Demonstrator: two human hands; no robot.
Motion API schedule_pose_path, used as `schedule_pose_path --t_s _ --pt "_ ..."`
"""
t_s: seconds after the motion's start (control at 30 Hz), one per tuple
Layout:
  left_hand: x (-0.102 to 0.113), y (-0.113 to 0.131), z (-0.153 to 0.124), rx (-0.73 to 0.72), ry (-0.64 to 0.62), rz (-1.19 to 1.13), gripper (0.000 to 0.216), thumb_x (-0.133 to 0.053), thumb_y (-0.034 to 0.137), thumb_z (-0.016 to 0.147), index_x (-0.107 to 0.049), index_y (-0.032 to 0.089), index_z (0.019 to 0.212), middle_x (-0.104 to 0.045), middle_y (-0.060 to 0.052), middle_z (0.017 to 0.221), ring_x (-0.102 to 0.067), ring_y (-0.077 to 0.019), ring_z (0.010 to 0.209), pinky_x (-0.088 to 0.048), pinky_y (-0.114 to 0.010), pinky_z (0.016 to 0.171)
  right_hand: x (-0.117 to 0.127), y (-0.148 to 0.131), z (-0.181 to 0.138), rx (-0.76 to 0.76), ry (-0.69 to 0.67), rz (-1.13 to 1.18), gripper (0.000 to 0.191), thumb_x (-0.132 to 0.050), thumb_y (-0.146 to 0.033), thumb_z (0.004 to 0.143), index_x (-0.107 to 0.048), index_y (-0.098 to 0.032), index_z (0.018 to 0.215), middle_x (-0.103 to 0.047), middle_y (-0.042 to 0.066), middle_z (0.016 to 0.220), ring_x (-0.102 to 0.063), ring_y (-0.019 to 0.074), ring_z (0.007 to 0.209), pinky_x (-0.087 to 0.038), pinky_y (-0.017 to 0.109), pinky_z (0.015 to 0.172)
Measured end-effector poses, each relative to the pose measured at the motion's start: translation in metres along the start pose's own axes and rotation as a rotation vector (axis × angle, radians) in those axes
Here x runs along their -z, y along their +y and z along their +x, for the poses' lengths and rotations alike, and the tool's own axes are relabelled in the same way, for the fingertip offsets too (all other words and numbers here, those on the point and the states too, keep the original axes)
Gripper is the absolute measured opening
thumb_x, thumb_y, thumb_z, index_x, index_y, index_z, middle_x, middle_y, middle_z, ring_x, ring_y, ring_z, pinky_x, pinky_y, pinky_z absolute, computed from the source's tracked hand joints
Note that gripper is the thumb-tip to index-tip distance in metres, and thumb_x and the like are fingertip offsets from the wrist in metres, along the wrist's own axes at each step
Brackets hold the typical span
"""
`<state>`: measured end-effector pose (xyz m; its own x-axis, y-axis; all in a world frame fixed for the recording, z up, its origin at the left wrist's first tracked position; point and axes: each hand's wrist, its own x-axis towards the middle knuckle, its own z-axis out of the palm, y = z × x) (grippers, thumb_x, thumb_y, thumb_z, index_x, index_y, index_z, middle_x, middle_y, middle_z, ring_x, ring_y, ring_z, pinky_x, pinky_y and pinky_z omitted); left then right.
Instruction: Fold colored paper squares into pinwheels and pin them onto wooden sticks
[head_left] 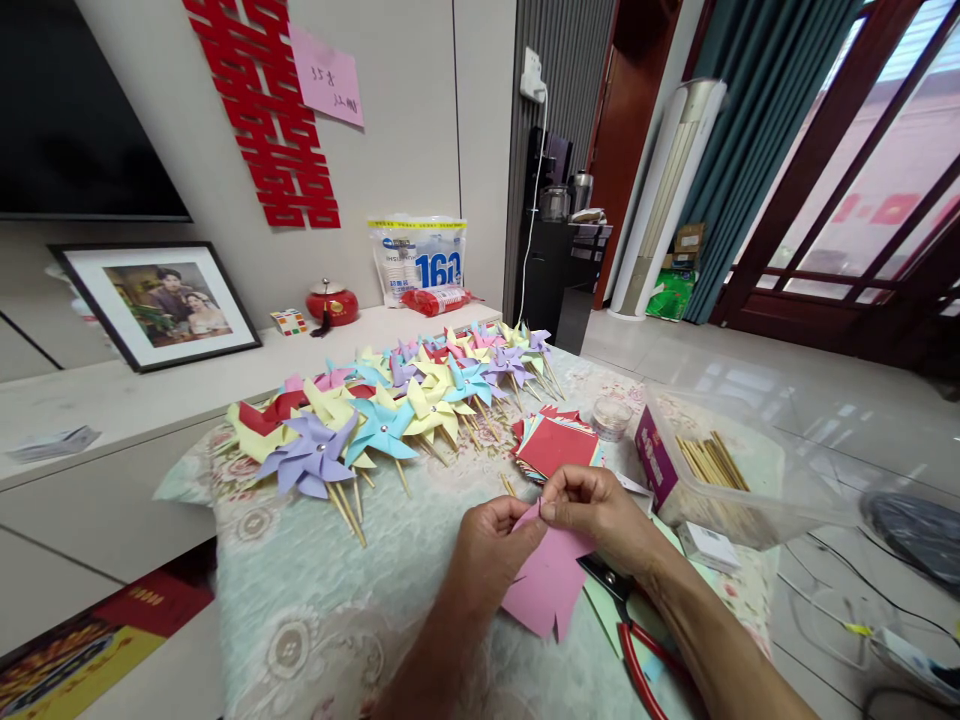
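Note:
A pink paper square (553, 585) with slits cut in from its edges hangs between my hands above the table. My left hand (495, 545) pinches its upper left part between thumb and fingers. At the top corner, the thumb and fingertips of my right hand (592, 505) are pressed together on the paper; whether a small pin is there too, I cannot tell. Under my right forearm lie red-handled pliers (634, 645). Just beyond my hands sits a stack of coloured paper squares (556, 446), red on top. Many finished paper pinwheels (311, 452) on sticks lie in rows at the back left.
To the right, a clear plastic box (765, 505) holds wooden sticks (712, 462). A small round clear container (611, 415) and a small white box (707, 547) stand near it. A flowered cloth (337, 590) covers the table. Behind is a white cabinet with a framed photo (161, 300).

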<state>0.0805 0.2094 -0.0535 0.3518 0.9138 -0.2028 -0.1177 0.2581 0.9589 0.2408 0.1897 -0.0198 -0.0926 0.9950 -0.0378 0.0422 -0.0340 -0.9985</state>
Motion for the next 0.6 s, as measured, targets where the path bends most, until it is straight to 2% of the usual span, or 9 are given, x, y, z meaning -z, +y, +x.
schedule_pose_path --t_s 0.17,0.33,0.47,0.6 --pt "-0.0001 0.0049 -0.0027 0.016 0.002 0.018 0.05 -0.083 0.059 0.053 -0.062 0.015 0.062 -0.051 0.003 0.049 -0.04 -0.0086 0.045 -0.027 -0.022 0.045 0.0024 0.0036 -0.0011 -0.008 -0.053 -0.015 0.034 -0.082 -0.046 0.071 -0.067 -0.017 0.078 -0.049 -0.005 0.058 -0.037 0.0088 0.054 -0.026 0.023 0.053" --pt "-0.0004 0.0022 -0.0014 -0.014 0.02 0.036 0.051 -0.081 0.062 0.053 -0.061 0.015 0.062 -0.051 0.003 0.049 -0.039 -0.0085 0.045 -0.027 -0.022 0.045 0.0002 0.0045 -0.0005 0.007 -0.027 -0.026 0.033 -0.084 -0.044 0.069 -0.066 -0.016 0.073 -0.047 -0.006 0.055 -0.034 0.0084 0.053 -0.024 0.023 0.051" --pt "-0.0003 -0.0015 -0.0001 -0.04 0.016 0.051 0.049 -0.081 0.059 0.055 -0.061 0.015 0.062 -0.05 0.003 0.05 -0.038 -0.008 0.046 -0.026 -0.022 0.046 -0.0015 0.0016 -0.0004 0.005 -0.007 -0.047 0.035 -0.083 -0.047 0.069 -0.065 -0.016 0.07 -0.051 -0.004 0.056 -0.038 0.009 0.053 -0.027 0.023 0.052" --pt "-0.0005 -0.001 -0.0007 -0.031 0.007 0.058 0.048 -0.08 0.059 0.059 -0.059 0.016 0.062 -0.048 0.004 0.05 -0.036 -0.008 0.047 -0.026 -0.022 0.046 -0.001 0.0004 -0.0006 0.012 -0.026 -0.08 0.034 -0.082 -0.047 0.071 -0.069 -0.016 0.077 -0.053 -0.004 0.058 -0.039 0.009 0.054 -0.028 0.024 0.053"
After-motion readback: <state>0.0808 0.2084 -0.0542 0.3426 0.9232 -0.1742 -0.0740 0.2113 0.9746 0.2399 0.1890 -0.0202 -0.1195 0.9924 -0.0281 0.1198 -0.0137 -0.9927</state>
